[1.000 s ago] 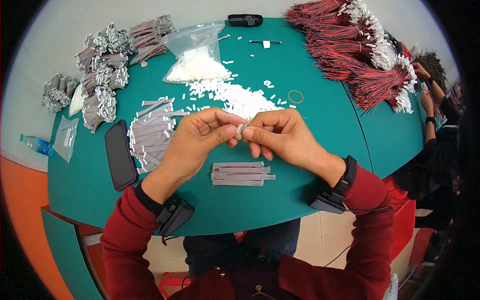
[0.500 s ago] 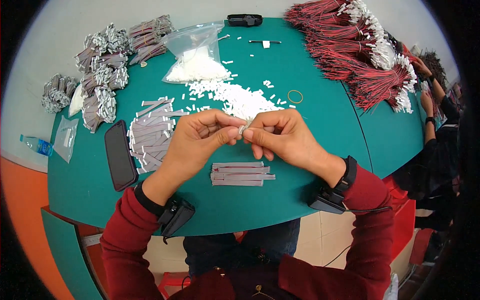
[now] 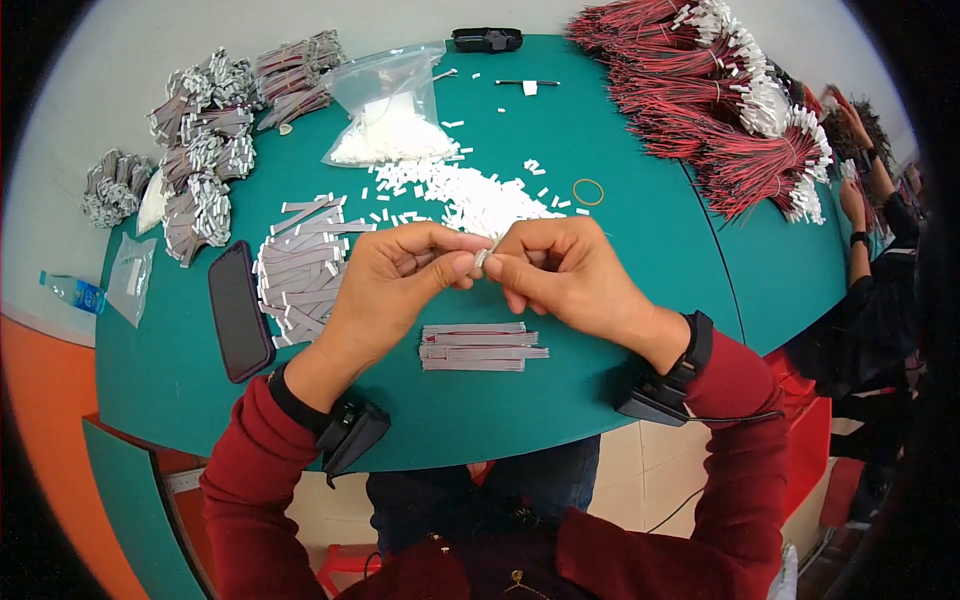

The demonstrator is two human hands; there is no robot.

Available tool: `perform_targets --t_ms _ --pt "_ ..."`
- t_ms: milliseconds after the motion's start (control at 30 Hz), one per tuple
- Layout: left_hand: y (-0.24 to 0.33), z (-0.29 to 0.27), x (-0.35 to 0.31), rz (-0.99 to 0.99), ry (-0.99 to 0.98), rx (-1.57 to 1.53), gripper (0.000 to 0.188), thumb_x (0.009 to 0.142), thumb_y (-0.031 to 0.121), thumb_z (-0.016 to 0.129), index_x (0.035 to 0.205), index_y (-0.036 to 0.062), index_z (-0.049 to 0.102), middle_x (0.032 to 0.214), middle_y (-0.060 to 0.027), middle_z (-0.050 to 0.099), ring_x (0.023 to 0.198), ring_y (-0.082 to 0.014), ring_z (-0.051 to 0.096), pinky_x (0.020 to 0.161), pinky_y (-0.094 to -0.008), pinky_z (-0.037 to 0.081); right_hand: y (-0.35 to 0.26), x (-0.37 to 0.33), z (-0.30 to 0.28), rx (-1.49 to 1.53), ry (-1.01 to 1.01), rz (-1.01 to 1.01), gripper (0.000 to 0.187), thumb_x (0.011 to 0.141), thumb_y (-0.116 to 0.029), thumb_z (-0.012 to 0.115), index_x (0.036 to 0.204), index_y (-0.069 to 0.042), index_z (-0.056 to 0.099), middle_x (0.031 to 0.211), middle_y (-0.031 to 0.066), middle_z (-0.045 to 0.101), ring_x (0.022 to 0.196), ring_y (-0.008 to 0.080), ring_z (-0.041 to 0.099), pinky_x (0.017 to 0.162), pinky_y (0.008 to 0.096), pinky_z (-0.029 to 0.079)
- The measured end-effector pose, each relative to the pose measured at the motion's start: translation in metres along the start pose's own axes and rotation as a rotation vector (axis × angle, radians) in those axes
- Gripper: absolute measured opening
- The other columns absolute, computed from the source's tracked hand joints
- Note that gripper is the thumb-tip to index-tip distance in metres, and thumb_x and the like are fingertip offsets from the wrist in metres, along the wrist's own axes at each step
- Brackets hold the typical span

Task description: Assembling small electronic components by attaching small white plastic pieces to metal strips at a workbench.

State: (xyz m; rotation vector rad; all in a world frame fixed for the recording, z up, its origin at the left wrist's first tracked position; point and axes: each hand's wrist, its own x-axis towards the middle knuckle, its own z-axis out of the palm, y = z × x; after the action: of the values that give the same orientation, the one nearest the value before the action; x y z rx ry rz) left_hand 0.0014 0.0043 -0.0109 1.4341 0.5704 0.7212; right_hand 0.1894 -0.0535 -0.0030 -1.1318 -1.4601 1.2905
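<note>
My left hand point(image 3: 395, 285) and my right hand point(image 3: 570, 275) meet at the middle of the green table. Between their thumbs and index fingertips they pinch a short grey ribbon cable point(image 3: 481, 258); only its tiny striped end shows, and fingers hide the rest. Just beyond lies a heap of small white connector housings point(image 3: 490, 203). Nearer to me, below the hands, sits a neat stack of grey ribbon cables point(image 3: 480, 352). Left of my left hand, grey ribbon cables with white ends point(image 3: 298, 268) are spread in a loose column.
A clear bag of white connectors point(image 3: 385, 135) stands behind the heap. At left lie a phone point(image 3: 240, 312), bundled grey cables point(image 3: 205, 150) and a bottle point(image 3: 72, 290). A rubber band point(image 3: 588, 192) and red-black wire bundles point(image 3: 690, 110) are right. Another person's hand point(image 3: 852, 205) works far right.
My fingers have shifted slightly around the small cable end, and the right hand's lower fingers have curled in a little. Everything else looks the same.
</note>
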Motion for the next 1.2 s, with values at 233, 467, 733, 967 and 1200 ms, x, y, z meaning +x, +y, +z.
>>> perform_targets --t_ms 233,467,733,967,1200 --pt "-0.0009 -0.0006 0.0003 -0.002 -0.008 -0.003 0.018 0.084 0.003 0.059 0.1 -0.0023 0.061 0.092 -0.0081 0.064 0.08 -0.0109 0.059 0.073 -0.0232 0.048 0.0 -0.0003 0.0015 0.02 -0.005 0.025 0.018 0.087 -0.013 0.055 0.073 -0.002 0.058 0.054 -0.0006 0.054 0.043 0.0013 0.043 0.041 0.0169 0.031" --pt "0.0003 0.0024 -0.0014 0.002 0.003 0.019 0.017 0.084 0.003 0.059 0.1 -0.0022 0.061 0.092 -0.0085 0.064 0.081 -0.0112 0.059 0.072 -0.0233 0.048 -0.0006 0.0004 0.0008 0.113 -0.037 0.12 0.019 0.088 -0.013 0.055 0.074 -0.002 0.058 0.054 -0.0008 0.053 0.043 0.0015 0.042 0.04 0.0169 0.031" --pt "-0.0016 0.0008 -0.0012 0.014 0.002 0.045 0.017 0.084 0.004 0.059 0.1 -0.0019 0.06 0.092 -0.0078 0.063 0.081 -0.0109 0.059 0.073 -0.023 0.048 0.0036 0.0008 0.001 0.071 -0.043 0.062 0.02 0.089 -0.016 0.055 0.075 -0.002 0.058 0.054 -0.0015 0.052 0.044 0.0015 0.042 0.041 0.0166 0.03" --pt "0.0049 -0.0034 0.003 -0.049 -0.095 0.074 0.02 0.093 0.02 0.049 0.096 0.002 0.054 0.071 0.0014 0.049 0.063 -0.0053 0.044 0.057 -0.018 0.037 -0.0002 0.0013 -0.0012 0.015 -0.044 0.051 0.021 0.089 -0.018 0.055 0.076 -0.002 0.058 0.056 -0.002 0.052 0.046 0.0013 0.042 0.042 0.0167 0.031" --pt "-0.0032 -0.0042 0.0004 0.044 -0.198 0.246 0.025 0.096 0.027 0.042 0.082 0.0064 0.045 0.065 0.0052 0.031 0.058 -0.0046 0.028 0.051 -0.0196 0.024 -0.0007 -0.0005 0.0014 0.045 -0.102 0.057 0.02 0.09 -0.016 0.053 0.079 -0.001 0.059 0.058 -0.001 0.052 0.049 0.0019 0.043 0.044 0.0172 0.033"
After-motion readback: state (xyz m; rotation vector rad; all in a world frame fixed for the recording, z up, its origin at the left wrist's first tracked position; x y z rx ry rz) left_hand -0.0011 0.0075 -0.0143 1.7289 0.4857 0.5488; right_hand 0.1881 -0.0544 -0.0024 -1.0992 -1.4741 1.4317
